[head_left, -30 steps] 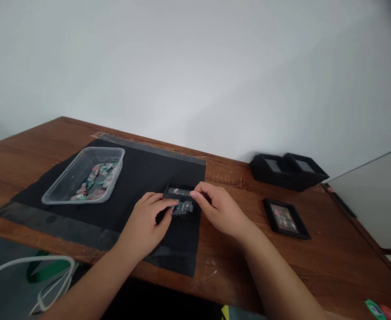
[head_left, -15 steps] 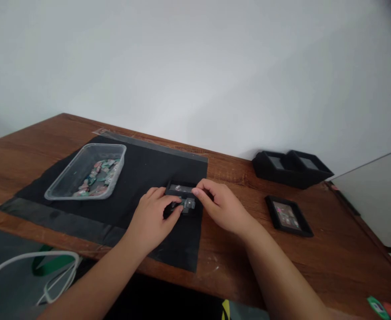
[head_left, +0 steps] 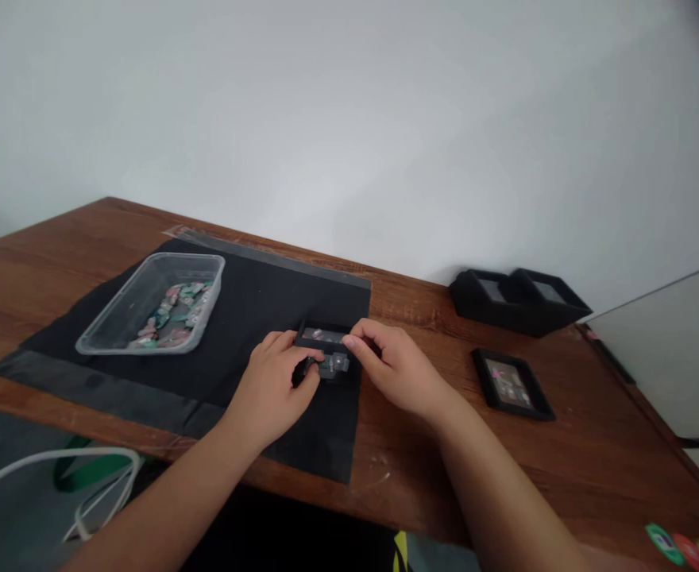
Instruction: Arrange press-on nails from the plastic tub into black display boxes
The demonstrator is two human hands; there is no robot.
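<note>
A small black tray (head_left: 324,334) stands near the right side of the black mat, a few little clear and pinkish pieces in it. Just in front of it lies a dark, flat block with a small translucent piece (head_left: 338,362) at its right end. My left hand (head_left: 275,389) reaches in from the left, thumb and forefinger pinched at this block; whatever lies between the fingertips is too small to name. My right hand (head_left: 394,365) pinches the tray's right end between thumb and curled forefinger.
On the mat (head_left: 254,310) at left stands a clear plastic tub (head_left: 117,318) of green and pink pieces. To the right are a black frame-like tray (head_left: 513,385) and a black two-part bin (head_left: 519,302) by the wall. Coloured rolls (head_left: 665,544) lie lower right.
My left thumb and forefinger have shifted slightly at the dark block, showing more of its surface. My right hand stays at the tray's end. The whole view has shifted a little.
</note>
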